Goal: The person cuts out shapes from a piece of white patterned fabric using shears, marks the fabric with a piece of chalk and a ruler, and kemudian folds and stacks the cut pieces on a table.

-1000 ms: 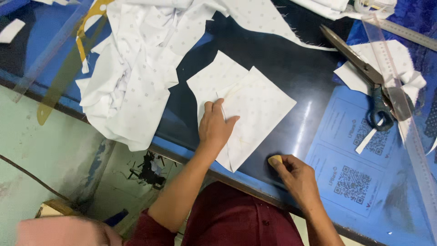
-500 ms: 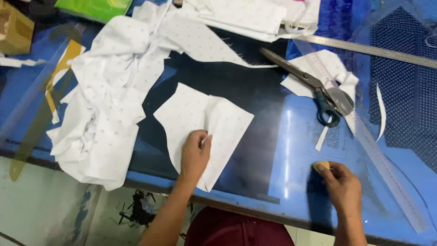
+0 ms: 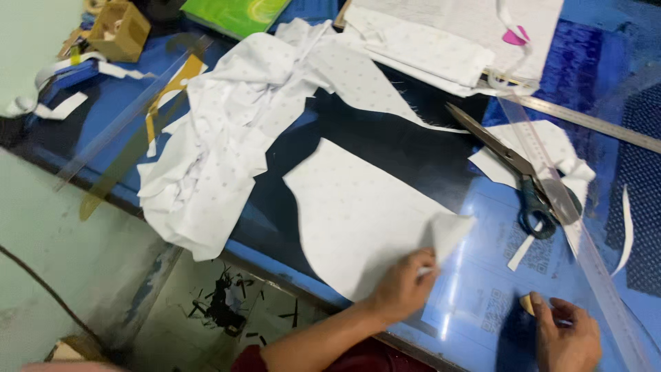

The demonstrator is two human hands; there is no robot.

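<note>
Fabric piece [image 3: 358, 213] stretches up-left from your left hand [image 3: 403, 286], which pinches its corner; your right hand [image 3: 564, 337] grips tailor's chalk [image 3: 527, 304].

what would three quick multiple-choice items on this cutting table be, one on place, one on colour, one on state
1. Where do the scissors lie?
A. right of the cut fabric piece
B. on the floor
C. in the left hand

2. What colour are the scissor handles?
A. red
B. dark green
C. white

3. What is the left hand doing?
A. resting flat on the metal ruler
B. lifting a corner of the cut fabric piece
C. holding the scissors

Answers:
1 A, they lie on the table right of the piece, beside the clear ruler.
2 B, the loops look dark green.
3 B, the corner is folded up at its fingers, while the right hand pinches a small tan piece, perhaps chalk.
</note>
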